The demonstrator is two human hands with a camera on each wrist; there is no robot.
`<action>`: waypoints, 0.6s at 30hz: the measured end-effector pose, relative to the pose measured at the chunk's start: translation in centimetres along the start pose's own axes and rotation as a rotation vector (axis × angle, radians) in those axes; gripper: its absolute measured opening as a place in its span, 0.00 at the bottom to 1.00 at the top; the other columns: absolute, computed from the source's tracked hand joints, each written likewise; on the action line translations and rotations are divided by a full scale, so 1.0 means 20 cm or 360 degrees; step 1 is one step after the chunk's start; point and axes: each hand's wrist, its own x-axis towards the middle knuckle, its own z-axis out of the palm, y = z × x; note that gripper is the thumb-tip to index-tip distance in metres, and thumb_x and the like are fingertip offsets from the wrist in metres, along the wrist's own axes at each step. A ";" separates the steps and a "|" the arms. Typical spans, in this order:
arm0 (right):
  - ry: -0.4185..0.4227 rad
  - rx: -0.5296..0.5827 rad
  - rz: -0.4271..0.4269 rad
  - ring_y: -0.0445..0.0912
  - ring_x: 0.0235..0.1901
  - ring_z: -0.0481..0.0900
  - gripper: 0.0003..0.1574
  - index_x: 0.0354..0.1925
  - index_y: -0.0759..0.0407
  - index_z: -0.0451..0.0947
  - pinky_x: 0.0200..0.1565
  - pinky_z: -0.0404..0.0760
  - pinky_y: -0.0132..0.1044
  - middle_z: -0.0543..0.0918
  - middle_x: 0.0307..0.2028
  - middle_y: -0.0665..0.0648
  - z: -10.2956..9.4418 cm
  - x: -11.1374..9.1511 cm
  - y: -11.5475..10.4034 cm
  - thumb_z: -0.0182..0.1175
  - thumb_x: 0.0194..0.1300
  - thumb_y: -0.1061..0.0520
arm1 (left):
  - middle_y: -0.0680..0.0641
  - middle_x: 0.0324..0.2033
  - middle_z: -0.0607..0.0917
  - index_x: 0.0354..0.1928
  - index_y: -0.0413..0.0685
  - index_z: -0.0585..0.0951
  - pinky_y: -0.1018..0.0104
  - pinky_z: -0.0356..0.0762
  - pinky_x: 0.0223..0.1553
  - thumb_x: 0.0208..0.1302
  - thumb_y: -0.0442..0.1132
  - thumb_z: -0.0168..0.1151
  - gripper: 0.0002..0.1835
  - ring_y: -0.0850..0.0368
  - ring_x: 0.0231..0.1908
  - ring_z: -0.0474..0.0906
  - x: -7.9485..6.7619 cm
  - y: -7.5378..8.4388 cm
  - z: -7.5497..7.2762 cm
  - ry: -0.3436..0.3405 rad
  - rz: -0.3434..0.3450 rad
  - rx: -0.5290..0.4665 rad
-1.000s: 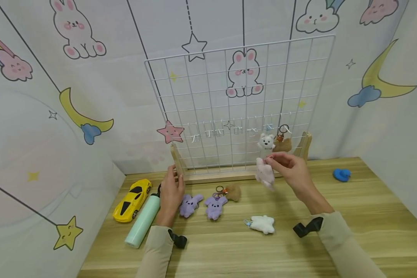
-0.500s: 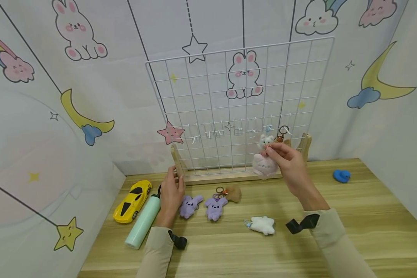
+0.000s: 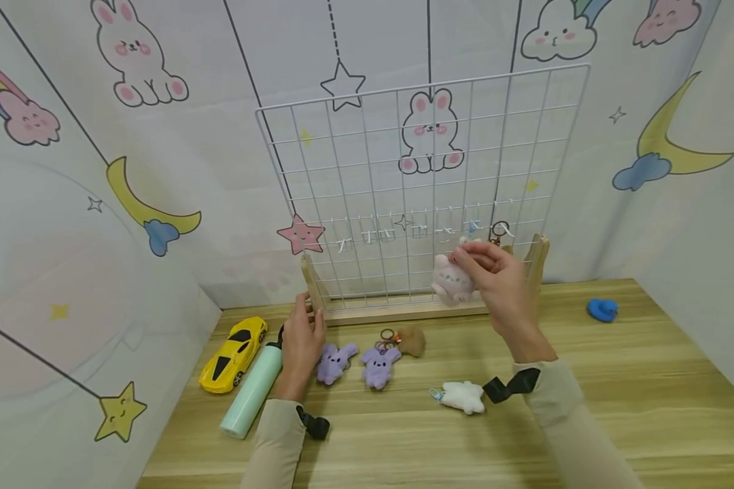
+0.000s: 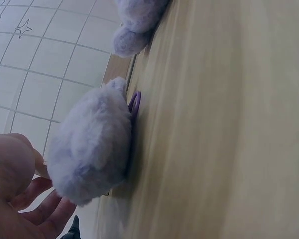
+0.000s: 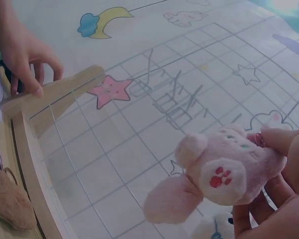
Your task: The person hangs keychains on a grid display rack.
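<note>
Pink plush keychain (image 3: 450, 282) is hanging before the wire grid (image 3: 397, 90), right hand (image 3: 506, 292) pinching its top between thumb and fingers. Left hand (image 3: 302, 343) is touching the left wooden foot (image 3: 311, 280), fingers bent; cannot tell whether gripping. Purple plush (image 3: 334, 365) lying just beside.

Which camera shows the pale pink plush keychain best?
The right wrist view: the pale pink plush keychain is large there, its red paw print clear. The head view shows it small, with no readable print; the left wrist view doesn't show it.
</note>
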 end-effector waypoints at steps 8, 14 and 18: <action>0.0184 0.0107 -0.0092 0.39 0.43 0.93 0.19 0.53 0.65 0.87 0.46 0.91 0.28 0.94 0.41 0.46 0.08 0.04 0.01 0.72 0.74 0.52 | 0.33 0.57 0.89 0.74 0.43 0.71 0.43 0.92 0.50 0.82 0.39 0.61 0.24 0.38 0.53 0.91 0.00 0.00 0.00 0.0013 0.0008 0.0010; 0.0301 0.0104 -0.0089 0.40 0.42 0.93 0.20 0.52 0.64 0.88 0.43 0.91 0.28 0.94 0.40 0.47 0.11 0.05 0.01 0.74 0.72 0.50 | 0.33 0.57 0.89 0.74 0.43 0.72 0.43 0.92 0.49 0.81 0.38 0.62 0.25 0.38 0.52 0.92 -0.01 0.00 0.00 0.0028 0.0021 -0.0004; 0.0356 0.0027 -0.0048 0.39 0.41 0.93 0.21 0.52 0.63 0.89 0.41 0.90 0.27 0.94 0.39 0.46 0.13 0.05 0.01 0.74 0.72 0.48 | 0.33 0.57 0.89 0.74 0.43 0.72 0.43 0.92 0.49 0.82 0.38 0.62 0.25 0.38 0.52 0.91 -0.01 0.01 0.00 0.0021 0.0016 -0.0006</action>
